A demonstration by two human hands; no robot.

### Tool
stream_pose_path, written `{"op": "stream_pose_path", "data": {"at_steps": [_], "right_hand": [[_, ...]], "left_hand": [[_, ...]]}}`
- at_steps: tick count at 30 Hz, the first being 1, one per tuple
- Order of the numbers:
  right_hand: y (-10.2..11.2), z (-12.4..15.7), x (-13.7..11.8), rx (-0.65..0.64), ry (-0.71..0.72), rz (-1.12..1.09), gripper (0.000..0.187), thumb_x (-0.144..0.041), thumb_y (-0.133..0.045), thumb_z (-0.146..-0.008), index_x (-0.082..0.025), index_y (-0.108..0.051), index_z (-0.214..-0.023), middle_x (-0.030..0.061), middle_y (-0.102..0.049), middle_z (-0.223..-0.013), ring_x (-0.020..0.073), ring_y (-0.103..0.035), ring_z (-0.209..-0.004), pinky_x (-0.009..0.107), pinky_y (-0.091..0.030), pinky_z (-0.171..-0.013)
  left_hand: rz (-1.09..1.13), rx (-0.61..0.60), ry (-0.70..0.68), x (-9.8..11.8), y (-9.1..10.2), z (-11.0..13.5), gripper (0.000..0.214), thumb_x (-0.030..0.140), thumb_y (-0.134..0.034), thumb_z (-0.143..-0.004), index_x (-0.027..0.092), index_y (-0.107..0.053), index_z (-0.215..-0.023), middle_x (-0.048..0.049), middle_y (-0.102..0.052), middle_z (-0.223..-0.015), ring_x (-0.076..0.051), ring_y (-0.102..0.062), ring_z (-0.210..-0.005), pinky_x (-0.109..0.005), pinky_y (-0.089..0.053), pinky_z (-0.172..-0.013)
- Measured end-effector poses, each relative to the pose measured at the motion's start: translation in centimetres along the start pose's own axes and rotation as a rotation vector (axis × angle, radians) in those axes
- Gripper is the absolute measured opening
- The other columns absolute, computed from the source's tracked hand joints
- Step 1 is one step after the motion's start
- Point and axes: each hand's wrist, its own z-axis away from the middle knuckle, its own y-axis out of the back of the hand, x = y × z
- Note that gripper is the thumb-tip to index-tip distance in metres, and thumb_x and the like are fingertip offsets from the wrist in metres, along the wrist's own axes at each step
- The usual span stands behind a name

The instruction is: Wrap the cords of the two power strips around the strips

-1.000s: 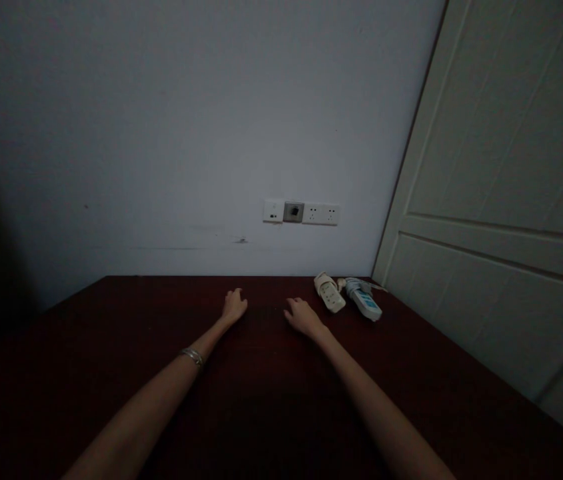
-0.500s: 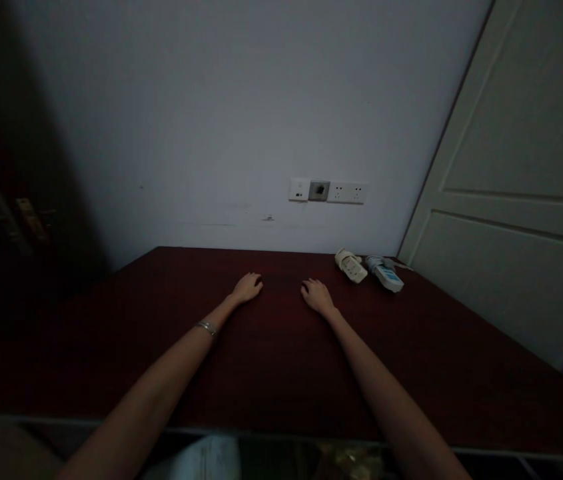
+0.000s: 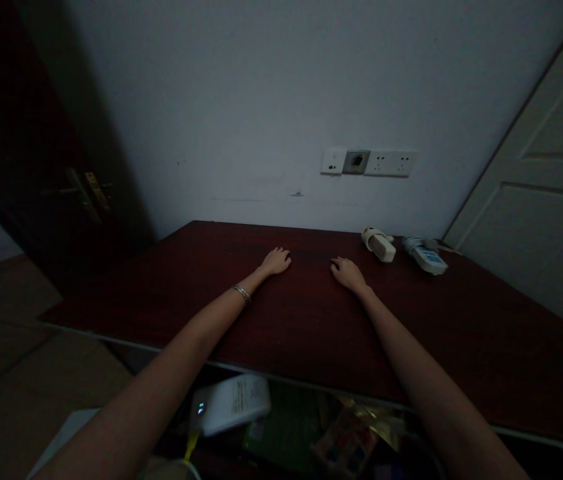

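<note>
My left hand (image 3: pixel 276 261) lies palm down on the dark red tabletop (image 3: pixel 301 320), its fingers stretched loosely forward and a silver bracelet (image 3: pixel 243 293) on the wrist. Palm down to the right of it rests my right hand (image 3: pixel 348 272), fingers slightly bent and apart. A gap of bare wood separates the two hands, and neither holds anything. Nearest to the right hand is a cream power strip (image 3: pixel 381 246) wrapped in its cord. Beside that lies a second, whiter power strip (image 3: pixel 427 257) with a blue label and grey cord.
Wall sockets (image 3: pixel 391 163) sit above the back edge. Below the front edge are a white power bank (image 3: pixel 234 403) with a yellow cable, a green box (image 3: pixel 286 427) and gold packaging (image 3: pixel 378 423). A dark door (image 3: pixel 36 133) stands left, a pale panelled door (image 3: pixel 551 200) right.
The view has turned left and downward, so the table and wall appear further right and higher. More of the floor and under-table items shows. Both hands stay resting on the tabletop.
</note>
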Motion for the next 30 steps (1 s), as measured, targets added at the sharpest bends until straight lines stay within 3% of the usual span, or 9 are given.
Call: {"op": "stream_pose_path", "data": {"at_steps": [13, 18, 21, 24, 27, 30], "right_hand": [[0.0, 0.1, 0.0, 0.030, 0.000, -0.046, 0.042, -0.024, -0.040, -0.089, -0.008, -0.056, -0.124, 0.0153, -0.053, -0.130, 0.0210, -0.045, -0.124, 0.029, -0.030, -0.103], [0.4, 0.5, -0.6, 0.096, -0.046, -0.086, 0.036, -0.025, -0.044, -0.086, -0.013, -0.063, -0.114, 0.0120, -0.062, -0.119, 0.0202, -0.054, -0.113, 0.027, -0.035, -0.097], [1.0, 0.5, -0.8, 0.193, -0.149, -0.118, 0.034, -0.029, -0.041, -0.087, -0.015, -0.064, -0.107, 0.0117, -0.065, -0.109, 0.0220, -0.058, -0.102, 0.029, -0.040, -0.088], [2.1, -0.1, -0.1, 0.341, -0.303, -0.158, 0.036, -0.032, -0.033, -0.089, -0.016, -0.058, -0.110, 0.0114, -0.061, -0.111, 0.0233, -0.055, -0.104, 0.032, -0.039, -0.086], [3.3, -1.0, 1.7, 0.466, -0.491, -0.208, 0.041, -0.038, -0.031, -0.089, -0.015, -0.047, -0.119, 0.0142, -0.052, -0.121, 0.0258, -0.047, -0.113, 0.034, -0.037, -0.089], [4.2, -1.9, 4.0, 0.499, -0.683, -0.269, 0.055, -0.048, -0.036, -0.085, -0.011, -0.037, -0.126, 0.0206, -0.042, -0.127, 0.0302, -0.043, -0.117, 0.036, -0.038, -0.091]], "left_hand": [[-0.020, 0.014, 0.000, 0.1, 0.3, 0.2, 0.044, 0.029, -0.037, -0.089, 0.009, -0.052, -0.124, -0.0150, -0.049, -0.134, -0.024, -0.038, -0.129, -0.032, -0.021, -0.109], [-0.045, 0.013, 0.011, 0.3, 0.8, 0.6, 0.044, 0.029, -0.036, -0.089, 0.009, -0.051, -0.126, -0.0149, -0.048, -0.135, -0.025, -0.037, -0.130, -0.033, -0.022, -0.109], [-0.059, 0.017, 0.012, 0.4, 0.9, 0.7, 0.044, 0.029, -0.036, -0.090, 0.008, -0.052, -0.125, -0.0156, -0.048, -0.135, -0.026, -0.036, -0.130, -0.034, -0.024, -0.108], [-0.074, 0.021, 0.012, 0.5, 1.0, 0.8, 0.044, 0.029, -0.036, -0.090, 0.008, -0.052, -0.125, -0.0163, -0.047, -0.135, -0.026, -0.038, -0.130, -0.035, -0.026, -0.107], [-0.089, 0.029, 0.006, 0.8, 1.1, 0.8, 0.043, 0.027, -0.035, -0.090, 0.008, -0.053, -0.124, -0.0169, -0.049, -0.133, -0.025, -0.040, -0.128, -0.036, -0.027, -0.107], [-0.100, 0.035, -0.004, 0.9, 1.2, 0.8, 0.042, 0.027, -0.036, -0.090, 0.008, -0.054, -0.122, -0.0166, -0.051, -0.131, -0.025, -0.042, -0.127, -0.035, -0.027, -0.107]]}}
